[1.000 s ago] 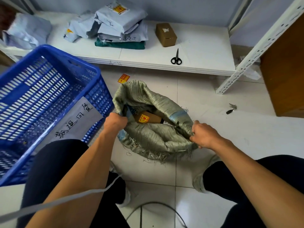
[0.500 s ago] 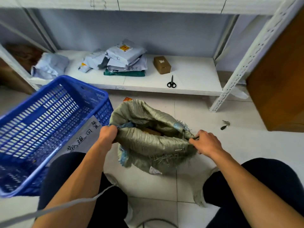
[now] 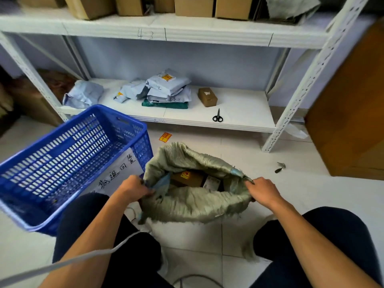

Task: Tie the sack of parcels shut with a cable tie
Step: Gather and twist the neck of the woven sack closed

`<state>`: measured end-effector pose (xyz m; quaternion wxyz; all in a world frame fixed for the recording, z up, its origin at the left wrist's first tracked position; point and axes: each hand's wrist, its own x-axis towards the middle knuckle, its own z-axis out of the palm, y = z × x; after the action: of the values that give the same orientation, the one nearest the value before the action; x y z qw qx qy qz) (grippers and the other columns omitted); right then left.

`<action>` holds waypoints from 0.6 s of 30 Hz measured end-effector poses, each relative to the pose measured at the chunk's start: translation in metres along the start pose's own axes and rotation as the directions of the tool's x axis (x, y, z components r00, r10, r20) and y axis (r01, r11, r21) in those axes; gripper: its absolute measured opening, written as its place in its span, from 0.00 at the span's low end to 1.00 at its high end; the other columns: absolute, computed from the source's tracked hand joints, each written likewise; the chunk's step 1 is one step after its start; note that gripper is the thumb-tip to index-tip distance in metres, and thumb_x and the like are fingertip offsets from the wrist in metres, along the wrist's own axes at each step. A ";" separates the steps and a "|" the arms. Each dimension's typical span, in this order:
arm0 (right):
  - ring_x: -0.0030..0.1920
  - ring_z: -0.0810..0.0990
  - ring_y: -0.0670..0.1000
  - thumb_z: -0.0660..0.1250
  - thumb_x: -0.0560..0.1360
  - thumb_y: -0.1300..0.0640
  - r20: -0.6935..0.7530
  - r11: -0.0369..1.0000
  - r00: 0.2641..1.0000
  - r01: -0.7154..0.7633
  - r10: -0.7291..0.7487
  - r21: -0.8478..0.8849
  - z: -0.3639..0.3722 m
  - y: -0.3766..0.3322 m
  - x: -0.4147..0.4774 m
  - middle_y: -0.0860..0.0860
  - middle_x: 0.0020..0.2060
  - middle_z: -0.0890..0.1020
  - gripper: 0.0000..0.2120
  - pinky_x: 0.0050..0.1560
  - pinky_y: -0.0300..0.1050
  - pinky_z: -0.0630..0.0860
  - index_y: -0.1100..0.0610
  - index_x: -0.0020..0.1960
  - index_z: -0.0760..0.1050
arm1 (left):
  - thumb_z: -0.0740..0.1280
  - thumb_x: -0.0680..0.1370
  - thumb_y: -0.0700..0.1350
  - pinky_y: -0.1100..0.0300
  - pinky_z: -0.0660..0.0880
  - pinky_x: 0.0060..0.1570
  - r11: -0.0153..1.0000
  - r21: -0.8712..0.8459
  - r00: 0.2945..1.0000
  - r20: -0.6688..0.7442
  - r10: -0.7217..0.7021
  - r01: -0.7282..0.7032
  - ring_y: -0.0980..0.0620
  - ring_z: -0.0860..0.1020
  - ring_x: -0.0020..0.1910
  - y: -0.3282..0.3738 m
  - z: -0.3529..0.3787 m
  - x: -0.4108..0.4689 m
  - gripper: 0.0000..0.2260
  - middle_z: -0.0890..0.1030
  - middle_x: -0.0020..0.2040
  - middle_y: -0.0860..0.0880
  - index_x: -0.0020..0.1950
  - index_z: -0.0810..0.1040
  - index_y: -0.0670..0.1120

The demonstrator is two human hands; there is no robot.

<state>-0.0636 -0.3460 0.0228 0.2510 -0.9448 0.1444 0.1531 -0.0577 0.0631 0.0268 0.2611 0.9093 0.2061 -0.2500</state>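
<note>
A grey-green woven sack [image 3: 193, 202] stands on the tiled floor between my knees, its mouth open. Inside I see a brown box with a yellow-red label [image 3: 187, 178] and a pale parcel [image 3: 212, 182] beside it. My left hand [image 3: 133, 189] grips the sack's rim on the left. My right hand [image 3: 262, 191] grips the rim on the right. The near edge of the mouth is folded outward towards me. No cable tie can be made out.
A blue plastic crate [image 3: 68, 154] with a handwritten paper label sits to my left, touching the sack. The low white shelf [image 3: 239, 113] behind holds grey mailers [image 3: 166, 88], a small brown box [image 3: 207, 97] and black scissors [image 3: 217, 116]. Cartons line the upper shelf. A white cord [image 3: 62, 261] crosses my left thigh.
The sack's mouth was pulled nearly flat half a second ago and now gapes open again, showing the parcels. Both hands kept their grip on the rim. My head has tilted up.
</note>
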 end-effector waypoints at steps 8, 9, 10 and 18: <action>0.33 0.72 0.51 0.69 0.77 0.54 -0.009 0.981 1.000 0.013 -0.012 0.194 0.000 -0.007 -0.019 0.51 0.30 0.75 0.15 0.35 0.46 0.64 0.55 0.34 0.70 | 0.68 0.78 0.48 0.59 0.68 0.31 0.999 0.044 0.997 -0.074 -0.002 0.005 0.49 0.73 0.36 0.008 0.010 -0.008 0.13 0.74 0.37 0.47 0.38 0.72 0.43; 0.33 0.72 0.51 0.68 0.77 0.55 0.027 0.967 1.000 -0.003 -0.004 0.254 0.000 -0.006 -0.021 0.51 0.30 0.74 0.15 0.36 0.46 0.64 0.55 0.34 0.70 | 0.68 0.78 0.47 0.59 0.69 0.32 1.000 0.002 0.998 -0.062 -0.003 0.003 0.49 0.74 0.37 0.009 0.012 -0.004 0.13 0.75 0.38 0.47 0.37 0.72 0.44; 0.34 0.72 0.52 0.68 0.77 0.55 0.059 0.951 0.998 -0.021 0.003 0.308 -0.001 -0.005 -0.023 0.51 0.31 0.74 0.14 0.37 0.46 0.65 0.56 0.35 0.71 | 0.68 0.78 0.45 0.60 0.71 0.34 0.999 -0.038 0.998 -0.062 -0.010 0.008 0.48 0.76 0.40 0.012 0.012 -0.003 0.12 0.76 0.39 0.46 0.36 0.72 0.45; 0.45 0.77 0.54 0.64 0.76 0.62 0.189 0.900 0.982 -0.090 0.009 0.426 -0.006 -0.006 -0.032 0.55 0.42 0.80 0.03 0.44 0.47 0.70 0.59 0.44 0.76 | 0.60 0.83 0.38 0.59 0.76 0.41 0.929 -0.369 0.995 -0.080 -0.060 0.026 0.44 0.79 0.45 0.014 0.014 -0.003 0.14 0.81 0.60 0.34 0.61 0.80 0.32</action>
<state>-0.0896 -0.3375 0.0417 0.4627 -0.8434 0.1753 0.2096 -0.0574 0.0431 0.0232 0.4117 0.8499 0.2806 -0.1716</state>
